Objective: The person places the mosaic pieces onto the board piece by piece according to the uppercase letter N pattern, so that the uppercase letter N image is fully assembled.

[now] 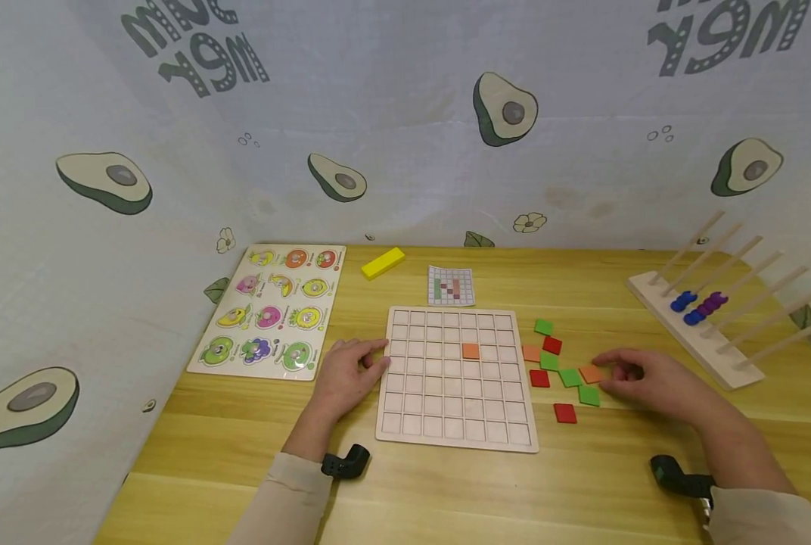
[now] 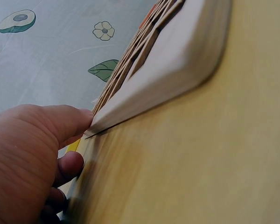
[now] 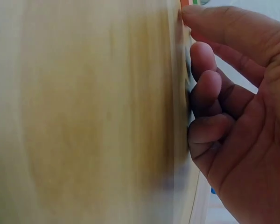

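Orange square tile [image 1: 591, 374], right of frame centre, is pinched edgewise between the right hand's [image 1: 654, 378] thumb and index finger; keep it level and lift before traversing. Keep the left hand [image 1: 343, 376], its fingers unclenched and touching the left edge of the wooden grid board [image 1: 453, 386], steady against that edge. Loose green tiles [image 1: 570, 378] and red tiles [image 1: 539, 378] obstruct a sliding path boardward; the peg abacus [image 1: 691, 339] stands at right, the pattern card [image 1: 451, 286] upper centre.

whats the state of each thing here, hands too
grid board: flat, holding one orange tile
loose tiles: scattered
pattern card: printed side up
fruit puzzle: pieces in place
peg rack: partly beaded
yellow block: lying flat
left hand: fingers touching grid board
right hand: fingers pinching another orange tile
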`<move>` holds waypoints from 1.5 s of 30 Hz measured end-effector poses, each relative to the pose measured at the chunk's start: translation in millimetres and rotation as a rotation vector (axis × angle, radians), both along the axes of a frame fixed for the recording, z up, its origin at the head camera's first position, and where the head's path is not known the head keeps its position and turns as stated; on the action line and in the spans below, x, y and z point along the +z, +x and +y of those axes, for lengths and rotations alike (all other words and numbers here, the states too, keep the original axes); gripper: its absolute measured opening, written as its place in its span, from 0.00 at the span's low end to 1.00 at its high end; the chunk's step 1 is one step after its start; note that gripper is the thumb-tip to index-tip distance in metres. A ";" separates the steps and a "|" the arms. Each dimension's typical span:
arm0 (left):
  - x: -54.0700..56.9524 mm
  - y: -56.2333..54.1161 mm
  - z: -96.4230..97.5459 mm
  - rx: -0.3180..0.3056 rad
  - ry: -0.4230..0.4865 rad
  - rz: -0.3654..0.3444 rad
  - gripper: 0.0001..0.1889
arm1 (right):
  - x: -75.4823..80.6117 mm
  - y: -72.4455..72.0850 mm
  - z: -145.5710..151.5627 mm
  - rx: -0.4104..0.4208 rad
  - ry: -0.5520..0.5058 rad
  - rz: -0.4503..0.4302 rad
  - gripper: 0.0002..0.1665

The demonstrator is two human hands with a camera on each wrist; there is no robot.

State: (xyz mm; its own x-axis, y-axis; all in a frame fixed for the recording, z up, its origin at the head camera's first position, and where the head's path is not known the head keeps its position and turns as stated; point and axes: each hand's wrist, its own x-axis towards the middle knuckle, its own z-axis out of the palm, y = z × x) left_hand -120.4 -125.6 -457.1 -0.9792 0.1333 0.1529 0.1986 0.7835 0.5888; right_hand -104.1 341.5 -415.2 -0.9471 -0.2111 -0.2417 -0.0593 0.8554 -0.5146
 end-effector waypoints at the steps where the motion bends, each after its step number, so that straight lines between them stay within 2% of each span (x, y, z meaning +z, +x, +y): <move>1: -0.1 0.0 -0.1 0.000 0.001 0.000 0.17 | -0.4 -0.1 0.5 -0.001 -0.005 -0.008 0.23; 18: -0.3 -0.3 -0.4 0.001 0.008 -0.001 0.16 | -2.1 -2.1 -2.4 -0.007 0.002 0.013 0.18; 31: 0.9 1.0 0.6 0.002 -0.001 -0.012 0.17 | -3.3 -3.1 -0.9 -0.005 0.020 0.030 0.20; 40: 0.1 0.3 -0.4 -0.009 -0.009 0.023 0.16 | 5.1 -0.5 -14.0 0.008 0.034 0.093 0.19; 45: 0.6 -0.1 -0.2 -0.012 0.001 0.017 0.17 | 12.3 -0.2 -29.6 0.017 0.041 0.129 0.18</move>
